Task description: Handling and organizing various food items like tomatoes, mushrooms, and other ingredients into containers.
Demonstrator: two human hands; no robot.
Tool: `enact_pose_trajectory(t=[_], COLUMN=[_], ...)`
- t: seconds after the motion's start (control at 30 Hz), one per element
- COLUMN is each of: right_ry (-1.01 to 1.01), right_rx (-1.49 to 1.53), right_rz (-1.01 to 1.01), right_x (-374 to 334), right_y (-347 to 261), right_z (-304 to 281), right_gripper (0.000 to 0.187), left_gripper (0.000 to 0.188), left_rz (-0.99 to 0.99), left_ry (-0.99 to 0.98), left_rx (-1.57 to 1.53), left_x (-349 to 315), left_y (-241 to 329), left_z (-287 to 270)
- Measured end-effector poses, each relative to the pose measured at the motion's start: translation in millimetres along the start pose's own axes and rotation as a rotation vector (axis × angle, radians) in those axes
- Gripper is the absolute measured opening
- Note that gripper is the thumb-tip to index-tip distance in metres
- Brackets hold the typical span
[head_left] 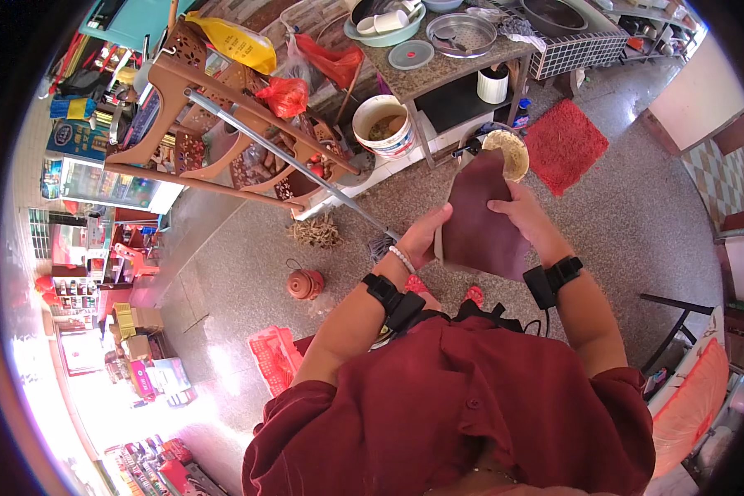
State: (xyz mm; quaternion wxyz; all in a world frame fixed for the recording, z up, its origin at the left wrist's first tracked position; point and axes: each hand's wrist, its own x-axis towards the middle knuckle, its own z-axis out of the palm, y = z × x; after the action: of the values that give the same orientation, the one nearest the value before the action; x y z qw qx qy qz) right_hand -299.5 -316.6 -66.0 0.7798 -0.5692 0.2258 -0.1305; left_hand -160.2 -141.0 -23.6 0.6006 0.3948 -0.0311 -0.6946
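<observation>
Between my hands is a dark maroon, flat, slightly bent sheet-like thing (481,219) with a pale edge on its left side; its exact kind I cannot make out. My left hand (422,236) grips that left edge, thumb on the near face and fingers mostly behind. On the upper right edge my right hand (531,217) is closed, its thumb pressed on the maroon surface. Just beyond the sheet's top a round, pale-yellow vessel (508,150) shows, partly covered by it. Both wrists wear black bands, and a bead bracelet circles the left one.
A grey pole (281,153) leans across the brown shelf (215,153), ending near my left hand. Ahead stand a stone-topped table (438,81) with basins and a white bucket (383,126). A red mat (566,147), a terracotta pot (306,284) and a red crate (274,358) are on the floor.
</observation>
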Motion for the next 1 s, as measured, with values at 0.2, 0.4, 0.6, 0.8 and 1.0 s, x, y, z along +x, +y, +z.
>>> enact_pose_trajectory(t=[0.2, 0.4, 0.6, 0.8, 1.0], right_ry=[0.221, -0.213, 0.004, 0.156, 0.029], right_rx=[-0.563, -1.149, -0.903, -0.131, 0.457], right_rz=[0.149, -0.473, -0.465, -0.052, 0.108], right_x=[-9, -34, -38, -25, -31], right_y=[-22, -15, 25, 18, 1], right_z=[25, 51, 65, 33, 23], right_gripper=[0.063, 0.095, 0.058, 0.031, 0.028], left_gripper=[0.039, 0.022, 0.025, 0.055, 0.061], left_rz=[0.157, 0.156, 0.207, 0.375, 0.417], left_ry=[0.145, 0.562, 0.344, 0.57, 0.46], left_rx=[0.217, -0.055, -0.305, 0.231, 0.577], left_x=[5, 13, 8, 2, -7], left_y=[-17, -17, -6, 7, 14], left_z=[-20, -40, -6, -28, -49])
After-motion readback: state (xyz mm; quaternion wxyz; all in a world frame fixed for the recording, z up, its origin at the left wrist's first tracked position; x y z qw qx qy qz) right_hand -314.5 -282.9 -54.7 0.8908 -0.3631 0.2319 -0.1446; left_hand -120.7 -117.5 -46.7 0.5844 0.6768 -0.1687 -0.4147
